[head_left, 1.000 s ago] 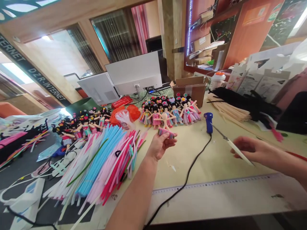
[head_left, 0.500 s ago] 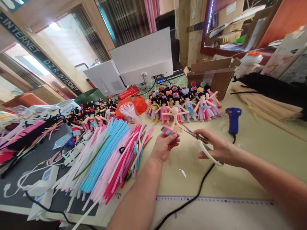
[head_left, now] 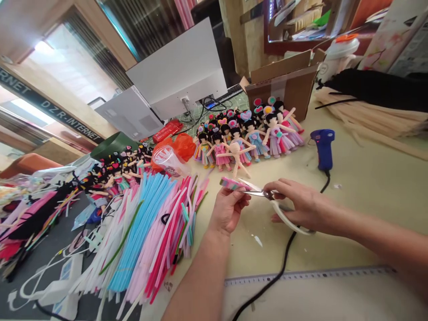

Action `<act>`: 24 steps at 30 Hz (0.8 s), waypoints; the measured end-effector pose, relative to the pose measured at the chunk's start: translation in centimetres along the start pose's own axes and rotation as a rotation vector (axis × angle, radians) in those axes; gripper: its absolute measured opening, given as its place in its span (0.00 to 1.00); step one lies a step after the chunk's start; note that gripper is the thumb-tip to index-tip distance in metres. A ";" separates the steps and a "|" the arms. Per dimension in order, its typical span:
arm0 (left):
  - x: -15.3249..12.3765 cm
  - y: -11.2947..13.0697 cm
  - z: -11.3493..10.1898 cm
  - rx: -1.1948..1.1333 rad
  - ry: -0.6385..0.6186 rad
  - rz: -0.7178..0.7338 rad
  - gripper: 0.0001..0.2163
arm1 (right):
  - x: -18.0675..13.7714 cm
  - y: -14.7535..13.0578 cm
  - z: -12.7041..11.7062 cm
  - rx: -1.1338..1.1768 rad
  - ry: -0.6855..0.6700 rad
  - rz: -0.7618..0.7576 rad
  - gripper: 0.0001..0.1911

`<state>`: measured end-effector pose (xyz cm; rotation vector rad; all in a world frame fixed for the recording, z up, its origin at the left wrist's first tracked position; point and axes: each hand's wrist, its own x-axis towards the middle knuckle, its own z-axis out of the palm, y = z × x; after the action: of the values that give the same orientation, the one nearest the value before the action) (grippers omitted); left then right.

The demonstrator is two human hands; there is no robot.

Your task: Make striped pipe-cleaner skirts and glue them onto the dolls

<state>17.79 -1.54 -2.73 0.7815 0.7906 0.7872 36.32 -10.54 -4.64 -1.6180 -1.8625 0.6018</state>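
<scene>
My left hand (head_left: 229, 209) pinches a small folded bundle of pink, blue and white strips (head_left: 233, 183) above the table. My right hand (head_left: 296, 205) grips white-handled scissors (head_left: 267, 198), and their blades sit at the right end of the bundle. Just behind the bundle lies a bare cream doll figure (head_left: 236, 154) with arms spread. Behind it stand rows of small dressed dolls (head_left: 249, 131) with black hair and coloured hearts.
A thick pile of pink, blue and white pipe cleaners (head_left: 150, 232) lies left of my left arm. A blue glue gun (head_left: 323, 147) with a black cord (head_left: 281, 272) lies to the right. A cardboard box (head_left: 289, 82), monitors (head_left: 177, 73) and more dolls (head_left: 123, 171) stand behind.
My right hand brought the scissors from the far right across to the bundle in my left hand. The blades now touch the bundle's end. The view shifted closer and lower.
</scene>
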 end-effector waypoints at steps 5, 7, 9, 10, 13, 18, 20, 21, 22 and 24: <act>0.0 -0.3 0.0 0.016 -0.016 0.001 0.17 | -0.1 -0.5 -0.1 0.021 -0.015 0.027 0.22; 0.0 -0.4 0.0 0.032 -0.025 -0.002 0.17 | 0.0 -0.8 -0.3 0.026 -0.020 0.051 0.23; -0.1 -0.5 0.0 0.036 -0.022 -0.008 0.18 | 0.0 -1.1 -0.4 0.030 -0.020 0.065 0.22; -0.1 -0.6 0.1 0.033 -0.019 -0.012 0.18 | 0.0 -1.2 -0.5 0.031 -0.020 0.065 0.22; -0.1 -0.7 0.2 0.020 -0.015 -0.014 0.19 | 0.0 -1.3 -0.6 0.023 -0.023 0.052 0.22; -0.1 -0.9 0.4 -0.002 -0.015 0.014 0.21 | -0.2 -1.4 -0.6 0.027 0.009 0.039 0.20; -0.2 -0.9 0.5 -0.021 -0.014 0.019 0.22 | -0.3 -1.5 -0.6 0.032 0.021 0.037 0.19; -0.2 -0.9 0.6 -0.033 -0.010 0.021 0.22 | -0.3 -1.5 -0.5 0.034 0.023 0.035 0.20; -0.2 -0.9 0.6 -0.042 -0.004 0.021 0.22 | -0.3 -1.6 -0.5 0.035 0.023 0.035 0.20; -0.3 -0.9 0.7 -0.053 0.011 0.021 0.21 | -0.3 -1.6 -0.5 0.035 0.020 0.037 0.20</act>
<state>18.55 -2.43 -3.03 0.7400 0.7694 0.8280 35.51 -11.14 -3.21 -1.6328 -1.8013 0.6286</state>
